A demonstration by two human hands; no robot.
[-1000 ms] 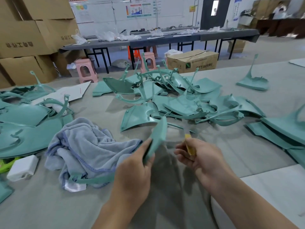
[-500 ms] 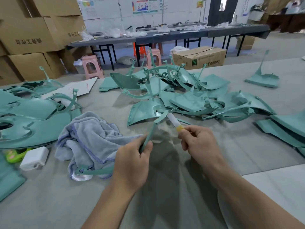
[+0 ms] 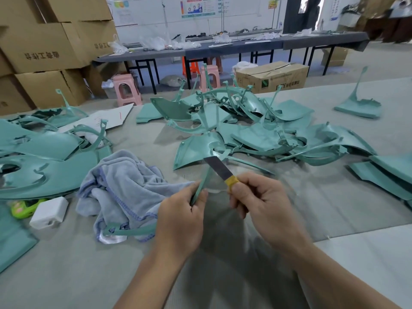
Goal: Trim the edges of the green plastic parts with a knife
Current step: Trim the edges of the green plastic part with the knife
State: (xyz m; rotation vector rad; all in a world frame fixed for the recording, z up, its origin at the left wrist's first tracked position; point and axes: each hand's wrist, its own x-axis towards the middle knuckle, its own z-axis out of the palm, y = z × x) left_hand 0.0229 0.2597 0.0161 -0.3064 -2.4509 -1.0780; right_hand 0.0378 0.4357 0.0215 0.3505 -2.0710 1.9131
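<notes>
1. My left hand (image 3: pixel 180 221) grips a thin green plastic part (image 3: pixel 201 186), thumb and fingers curled round its narrow strip just below the middle of the view.
2. That strip rises toward 12 o'clock from my fist; another curved arm of the part sweeps out at 9 o'clock over the grey towel (image 3: pixel 124 188).
3. My right hand (image 3: pixel 265 208) is clenched round the knife (image 3: pixel 219 169), on its yellow-wrapped handle.
4. The dark blade points toward 11 o'clock and crosses the upper end of the strip; whether it touches, I cannot tell.
5. A heap of green parts (image 3: pixel 256 130) lies at 12 o'clock on the grey table (image 3: pixel 66 275).
6. More green panels (image 3: pixel 44 166) are stacked at 9 o'clock, with a white block (image 3: pixel 49 212) just beside the towel.
</notes>
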